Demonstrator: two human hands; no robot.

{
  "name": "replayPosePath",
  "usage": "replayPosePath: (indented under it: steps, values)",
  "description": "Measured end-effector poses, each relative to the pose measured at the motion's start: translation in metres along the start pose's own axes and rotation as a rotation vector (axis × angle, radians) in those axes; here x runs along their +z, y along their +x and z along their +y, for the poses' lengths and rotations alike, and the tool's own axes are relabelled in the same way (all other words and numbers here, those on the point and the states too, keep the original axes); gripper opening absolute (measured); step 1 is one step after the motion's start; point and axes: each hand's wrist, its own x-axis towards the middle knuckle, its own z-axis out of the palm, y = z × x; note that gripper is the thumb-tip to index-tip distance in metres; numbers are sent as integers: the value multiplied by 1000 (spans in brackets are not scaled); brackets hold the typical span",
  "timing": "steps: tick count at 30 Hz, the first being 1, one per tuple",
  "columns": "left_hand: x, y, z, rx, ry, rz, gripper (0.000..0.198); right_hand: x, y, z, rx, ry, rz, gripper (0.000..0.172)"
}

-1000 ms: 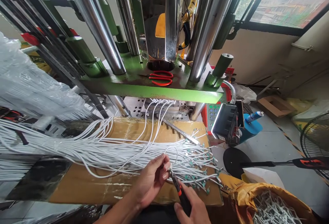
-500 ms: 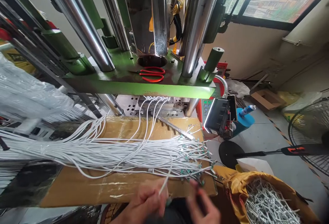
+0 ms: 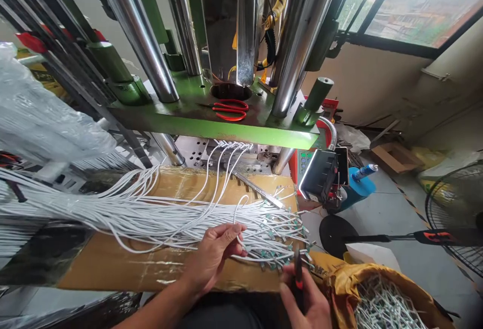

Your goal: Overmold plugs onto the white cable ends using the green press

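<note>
My left hand (image 3: 218, 253) pinches a white cable (image 3: 235, 213), which loops up above the fingers. Below and around it lies a thick bundle of white cables (image 3: 162, 218), their ends with small green pieces spread at the right. My right hand (image 3: 307, 296), lower right and apart from the bundle, is closed around a slim black hand tool with a red mark (image 3: 299, 271). The tool's tip points up; its exact kind is unclear. Several cables run from the bundle into the metal mold (image 3: 230, 155) under the green press plate (image 3: 211, 129).
Red-handled scissors (image 3: 231, 109) lie on the press plate. A metal bar (image 3: 256, 188) rests on the cardboard (image 3: 113, 268) beside the cables. At lower right stands a yellow sack (image 3: 341, 283) of white offcuts. A fan (image 3: 453, 208) and a blue container (image 3: 358, 188) are at the right.
My left hand has risen to the bundle's lower edge, still with a cable in its fingers. My right hand has shifted right, the tool now upright. The view has moved slightly.
</note>
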Motion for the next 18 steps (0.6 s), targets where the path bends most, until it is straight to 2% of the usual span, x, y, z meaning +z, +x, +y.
replayPosePath:
  steps: [2, 5, 7, 12, 14, 18]
  values:
    - [6, -1, -4, 1, 65, -28, 33, 32, 3, -19, -34, 107, -15, 33]
    - [12, -4, -7, -5, 127, -57, 33, 52, 10, -32, -109, 264, -35, 24]
    - [14, -4, -9, -27, 122, -76, 30, 53, 15, -30, -102, 363, -47, 22]
    - [17, -2, -15, -80, 106, -120, 26, 53, 21, -13, 87, 585, -12, 24]
    - [18, -1, -17, -77, 164, -144, 26, 56, 21, -9, 141, 647, 14, 25]
    - [20, 2, -23, -26, 337, -266, 23, 63, 20, -3, 219, 762, 51, 29]
